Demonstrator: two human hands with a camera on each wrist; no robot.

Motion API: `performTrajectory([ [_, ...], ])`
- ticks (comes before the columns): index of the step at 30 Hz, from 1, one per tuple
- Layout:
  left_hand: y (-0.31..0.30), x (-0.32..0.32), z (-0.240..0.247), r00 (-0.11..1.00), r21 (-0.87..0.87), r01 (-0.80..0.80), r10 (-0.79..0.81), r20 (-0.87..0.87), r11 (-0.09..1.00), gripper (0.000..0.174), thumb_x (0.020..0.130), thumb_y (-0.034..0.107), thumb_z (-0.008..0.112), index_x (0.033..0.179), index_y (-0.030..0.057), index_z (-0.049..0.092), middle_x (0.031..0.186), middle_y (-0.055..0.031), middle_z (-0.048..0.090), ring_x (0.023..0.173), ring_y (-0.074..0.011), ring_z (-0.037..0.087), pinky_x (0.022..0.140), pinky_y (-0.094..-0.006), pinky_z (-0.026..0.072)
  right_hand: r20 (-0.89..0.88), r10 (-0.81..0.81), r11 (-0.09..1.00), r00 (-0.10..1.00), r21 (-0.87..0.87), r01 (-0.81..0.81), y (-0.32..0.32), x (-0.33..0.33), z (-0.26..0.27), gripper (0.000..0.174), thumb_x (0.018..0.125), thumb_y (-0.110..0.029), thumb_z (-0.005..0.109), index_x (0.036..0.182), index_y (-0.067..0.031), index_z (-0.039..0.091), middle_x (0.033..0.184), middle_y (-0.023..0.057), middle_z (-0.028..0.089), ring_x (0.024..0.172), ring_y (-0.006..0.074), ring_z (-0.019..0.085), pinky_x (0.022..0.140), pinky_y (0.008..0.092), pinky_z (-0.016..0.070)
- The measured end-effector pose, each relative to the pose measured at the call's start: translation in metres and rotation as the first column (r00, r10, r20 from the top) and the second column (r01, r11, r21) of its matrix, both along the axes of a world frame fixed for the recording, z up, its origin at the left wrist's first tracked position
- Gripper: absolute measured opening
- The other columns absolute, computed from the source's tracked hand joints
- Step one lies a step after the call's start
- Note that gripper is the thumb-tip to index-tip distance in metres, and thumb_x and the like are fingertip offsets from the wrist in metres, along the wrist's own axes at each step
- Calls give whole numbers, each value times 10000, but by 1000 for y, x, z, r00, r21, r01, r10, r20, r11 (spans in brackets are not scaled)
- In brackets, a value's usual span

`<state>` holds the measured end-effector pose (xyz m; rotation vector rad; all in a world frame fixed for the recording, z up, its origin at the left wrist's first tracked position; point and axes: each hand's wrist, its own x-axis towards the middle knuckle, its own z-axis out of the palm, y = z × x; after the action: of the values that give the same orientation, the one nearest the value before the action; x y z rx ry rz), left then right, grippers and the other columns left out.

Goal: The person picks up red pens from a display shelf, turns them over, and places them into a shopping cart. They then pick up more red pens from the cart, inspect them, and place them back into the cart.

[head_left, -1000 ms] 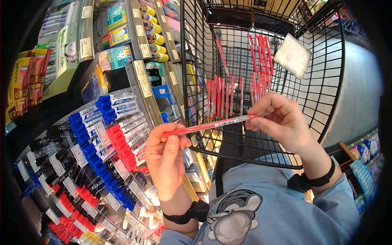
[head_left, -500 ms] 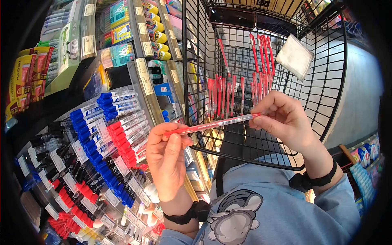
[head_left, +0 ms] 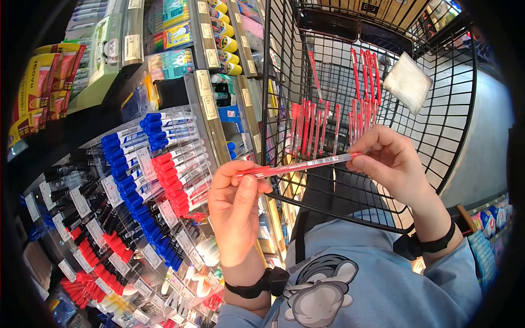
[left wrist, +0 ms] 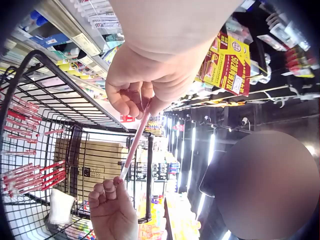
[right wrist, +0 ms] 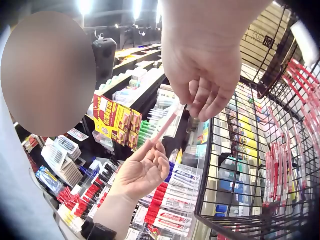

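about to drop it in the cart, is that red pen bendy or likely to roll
Probably stiff: the red pen runs straight with only its ends pinched by the left hand and right hand. Likely light, as two pinches alone carry it. Its slim round barrel could roll.

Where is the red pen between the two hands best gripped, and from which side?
Probably mid-barrel on the red pen, pinched from the near side: the left hand and right hand hold its ends, and the cart lies behind.

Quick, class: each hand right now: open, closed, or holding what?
Left hand: pinches one end of the red pen.
Right hand: pinches the pen's other end.
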<state>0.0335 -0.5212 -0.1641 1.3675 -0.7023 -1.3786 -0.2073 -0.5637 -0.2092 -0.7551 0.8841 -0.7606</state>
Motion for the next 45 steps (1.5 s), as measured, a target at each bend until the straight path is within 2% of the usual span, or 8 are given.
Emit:
performTrajectory([
  [24,1,3,2,1000,-23,12,-12,-13,1000,173,906,93,532,1064,23,528,979,-113,599,776,-143,578,717,-287,473,-19,-15,998,1000,-68,13,1,5,0,104,829,10,618,916,5,561,870,23,583,790,59,555,701,198,463],
  [35,3,2,3,1000,-22,8,-8,-7,1000,176,901,95,543,1060,21,533,985,-126,596,777,-143,577,713,-290,475,-32,-28,998,999,-56,26,3,5,1,101,828,4,623,903,1,556,822,9,569,694,39,521,614,182,437],
  [42,4,1,4,1000,-17,5,-5,4,1000,177,900,97,544,1060,22,533,977,-129,592,774,-144,575,713,-291,478,-51,-27,998,998,-64,24,4,5,3,103,826,2,626,905,0,561,826,9,572,712,47,537,632,186,453],
  [45,5,1,3,998,-34,-2,0,-67,999,199,880,47,568,1070,-3,539,1010,-132,608,842,-123,587,750,-241,494,-52,-26,998,998,-66,23,5,4,2,105,825,0,628,908,1,562,833,10,572,725,50,544,640,188,461],
])
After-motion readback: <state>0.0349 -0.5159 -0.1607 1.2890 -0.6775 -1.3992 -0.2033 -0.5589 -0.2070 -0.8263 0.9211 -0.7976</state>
